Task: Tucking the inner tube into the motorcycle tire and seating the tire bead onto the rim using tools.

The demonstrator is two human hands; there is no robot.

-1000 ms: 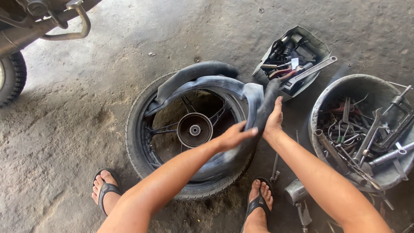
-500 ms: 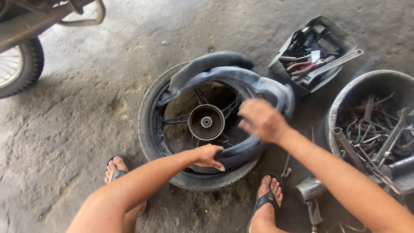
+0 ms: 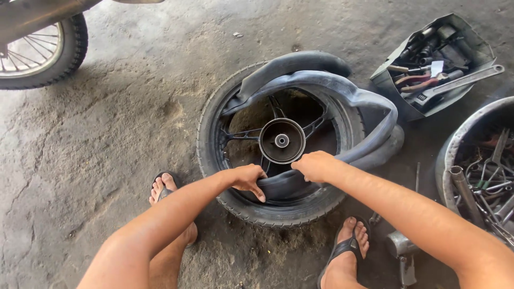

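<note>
From the head view, the wheel (image 3: pixel 278 144) lies flat on the concrete floor (image 3: pixel 134 134) between my sandalled feet, so the rim faces up and I can work all round it. My left hand (image 3: pixel 247 177) has its grip closed on the near edge of the black inner tube (image 3: pixel 321 85), fingers curled over it at the tyre (image 3: pixel 267 211) bead. My right hand (image 3: pixel 316 166) is clenched on the same stretch just beside it, the two nearly touching. The rest of the tube loops loose above the far and right side of the rim. An open tool tray (image 3: pixel 428 69) and a metal basin (image 3: pixel 455 150) of tools sit near the wheel's right side.
</note>
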